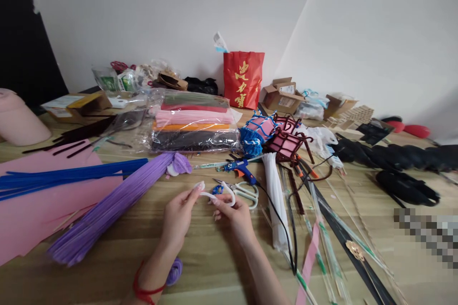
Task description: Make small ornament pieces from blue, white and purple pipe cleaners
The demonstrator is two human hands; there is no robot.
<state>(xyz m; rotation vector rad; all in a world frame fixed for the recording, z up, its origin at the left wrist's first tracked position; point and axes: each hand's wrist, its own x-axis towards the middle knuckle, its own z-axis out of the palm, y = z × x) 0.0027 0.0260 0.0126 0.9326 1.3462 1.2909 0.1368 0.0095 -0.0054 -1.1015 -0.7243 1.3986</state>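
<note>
A white pipe cleaner (233,194), bent into curves, spans the gap between my hands above the table. My left hand (179,212) pinches one end of it with thumb and fingertips. The fingers of my right hand (232,209) close around its curled part. Just beyond the right hand lie scissors (250,194) with pale handles, beside a small blue coil (217,190). Behind them rests a blue glue gun (244,169). A bundle of purple pipe cleaners (114,205) lies left of my hands, and a white bundle (277,205) lies to the right. Near my left wrist sits a purple coil (174,271).
Blue pipe cleaners (75,175) lie on pink sheets (21,228) at left. Farther back are a clear pack of coloured stems (195,121), lantern-like frames (284,140) and a red bag (244,78). The glue gun's black cable (282,221) loops right of my arm.
</note>
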